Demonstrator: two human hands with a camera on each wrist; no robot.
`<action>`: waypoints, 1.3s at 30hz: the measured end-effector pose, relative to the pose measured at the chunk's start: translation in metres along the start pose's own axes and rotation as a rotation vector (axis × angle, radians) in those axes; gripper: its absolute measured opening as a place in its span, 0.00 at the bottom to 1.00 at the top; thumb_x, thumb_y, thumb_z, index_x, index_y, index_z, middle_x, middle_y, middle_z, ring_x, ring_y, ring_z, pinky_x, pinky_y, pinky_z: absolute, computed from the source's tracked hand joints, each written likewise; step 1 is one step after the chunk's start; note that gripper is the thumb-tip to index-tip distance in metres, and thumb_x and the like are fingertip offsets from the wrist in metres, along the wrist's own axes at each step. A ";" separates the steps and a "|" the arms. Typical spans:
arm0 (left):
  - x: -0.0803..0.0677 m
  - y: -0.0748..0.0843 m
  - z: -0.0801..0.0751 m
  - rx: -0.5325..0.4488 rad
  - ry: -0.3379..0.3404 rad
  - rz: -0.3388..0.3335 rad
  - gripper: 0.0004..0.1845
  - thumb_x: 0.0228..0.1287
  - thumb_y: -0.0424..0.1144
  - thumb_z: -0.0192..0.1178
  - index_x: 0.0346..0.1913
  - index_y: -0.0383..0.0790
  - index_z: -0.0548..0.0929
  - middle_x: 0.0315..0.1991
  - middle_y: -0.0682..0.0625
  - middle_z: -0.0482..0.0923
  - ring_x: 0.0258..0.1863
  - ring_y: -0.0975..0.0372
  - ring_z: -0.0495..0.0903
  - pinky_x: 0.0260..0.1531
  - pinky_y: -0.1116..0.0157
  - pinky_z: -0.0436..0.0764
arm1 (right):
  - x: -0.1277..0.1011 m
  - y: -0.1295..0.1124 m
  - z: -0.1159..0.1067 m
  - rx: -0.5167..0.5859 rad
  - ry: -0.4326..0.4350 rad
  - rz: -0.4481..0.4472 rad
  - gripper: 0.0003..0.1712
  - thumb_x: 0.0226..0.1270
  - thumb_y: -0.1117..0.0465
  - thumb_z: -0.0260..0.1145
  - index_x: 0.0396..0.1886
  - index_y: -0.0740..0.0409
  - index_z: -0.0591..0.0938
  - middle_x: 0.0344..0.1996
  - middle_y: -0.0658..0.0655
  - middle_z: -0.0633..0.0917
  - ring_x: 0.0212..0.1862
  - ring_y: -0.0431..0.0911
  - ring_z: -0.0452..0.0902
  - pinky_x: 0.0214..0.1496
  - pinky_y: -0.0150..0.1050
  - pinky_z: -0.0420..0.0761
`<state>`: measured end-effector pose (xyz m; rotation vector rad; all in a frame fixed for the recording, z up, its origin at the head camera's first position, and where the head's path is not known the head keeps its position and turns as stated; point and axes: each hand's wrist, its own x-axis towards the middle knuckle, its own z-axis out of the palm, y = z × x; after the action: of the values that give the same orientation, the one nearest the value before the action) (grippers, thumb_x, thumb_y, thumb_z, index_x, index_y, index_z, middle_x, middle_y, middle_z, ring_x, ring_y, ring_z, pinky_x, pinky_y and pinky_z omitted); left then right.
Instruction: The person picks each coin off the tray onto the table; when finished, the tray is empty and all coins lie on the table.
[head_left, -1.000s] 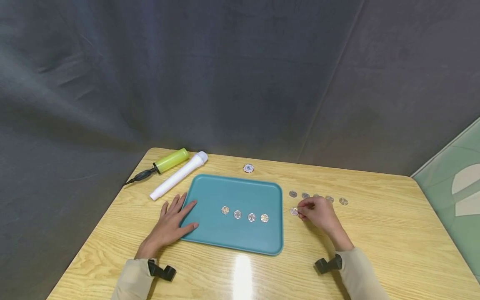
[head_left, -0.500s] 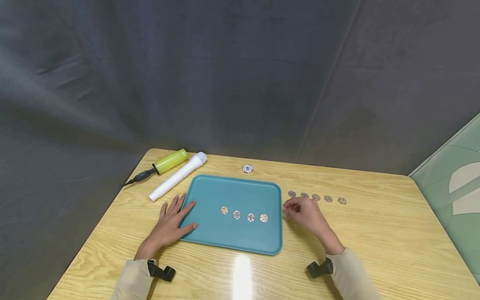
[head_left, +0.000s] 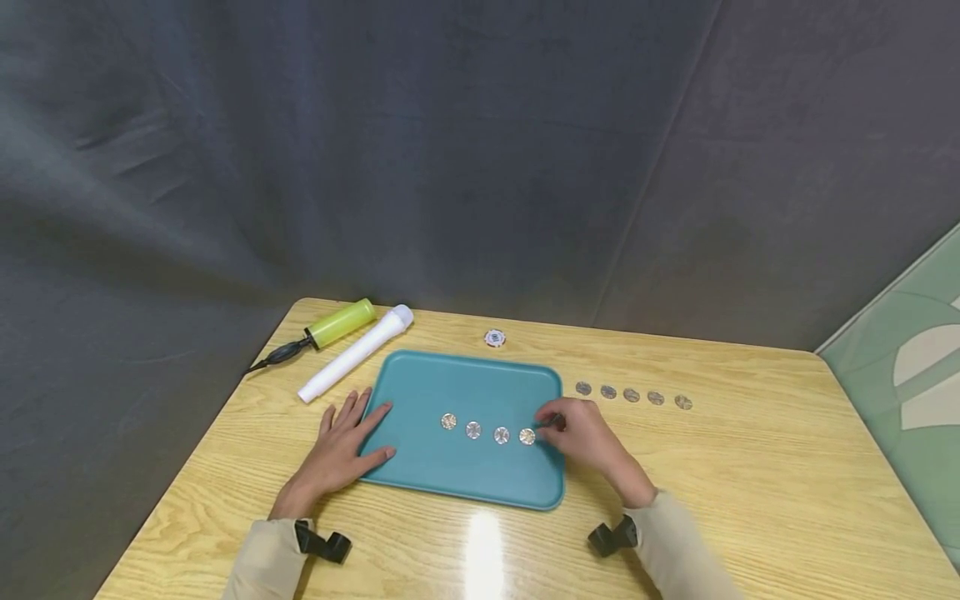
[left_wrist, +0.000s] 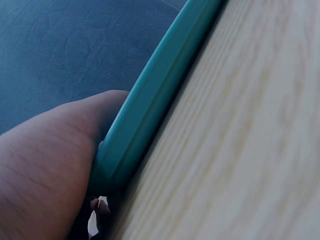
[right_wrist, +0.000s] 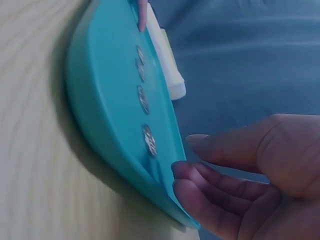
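Right hand (head_left: pixel 577 429) has moved beside 4 coins (head_left: pixel 502 435) on the tray (head_left: pixel 465 382), grip unclear; left hand (head_left: pixel 336 452) spread.

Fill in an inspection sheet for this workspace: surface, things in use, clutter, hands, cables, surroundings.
Surface: wooden table, light grain, with a bright reflection on the person's side of the tray.
Things in use: four coins lie in a row on the tray; five coins lie in a row on the wood to its right.
Clutter: green pump, white stick and poker chip, all beyond the coins.
Left hand: fingers spread across the tray's left edge.
Right hand: over the tray's right side, near the row's end; cannot tell whether it holds anything.
Cables: nothing seen.
Surroundings: dark curtain behind, green panel at right.
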<state>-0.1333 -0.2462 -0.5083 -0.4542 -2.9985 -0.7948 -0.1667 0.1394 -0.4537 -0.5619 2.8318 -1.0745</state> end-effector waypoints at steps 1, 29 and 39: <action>0.000 0.000 0.000 0.000 0.001 -0.001 0.39 0.66 0.55 0.62 0.77 0.46 0.65 0.81 0.35 0.48 0.80 0.36 0.44 0.71 0.31 0.41 | 0.000 -0.002 0.002 -0.008 -0.011 0.003 0.08 0.57 0.70 0.74 0.38 0.64 0.89 0.35 0.58 0.90 0.32 0.39 0.81 0.31 0.29 0.81; 0.000 -0.001 0.001 0.005 0.008 0.002 0.39 0.66 0.55 0.62 0.77 0.48 0.65 0.81 0.36 0.48 0.80 0.36 0.45 0.71 0.31 0.42 | 0.004 -0.013 0.037 -0.084 0.059 0.044 0.10 0.50 0.68 0.79 0.34 0.57 0.89 0.30 0.51 0.88 0.29 0.36 0.76 0.33 0.33 0.79; 0.000 -0.001 0.000 0.002 0.007 0.004 0.39 0.66 0.55 0.62 0.77 0.47 0.65 0.81 0.35 0.48 0.80 0.36 0.45 0.71 0.30 0.42 | 0.003 -0.014 0.038 -0.112 0.043 0.049 0.07 0.52 0.67 0.78 0.31 0.55 0.88 0.28 0.50 0.84 0.30 0.37 0.74 0.33 0.33 0.77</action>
<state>-0.1339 -0.2472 -0.5093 -0.4560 -2.9912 -0.7922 -0.1578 0.1045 -0.4730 -0.4799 2.9408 -0.9361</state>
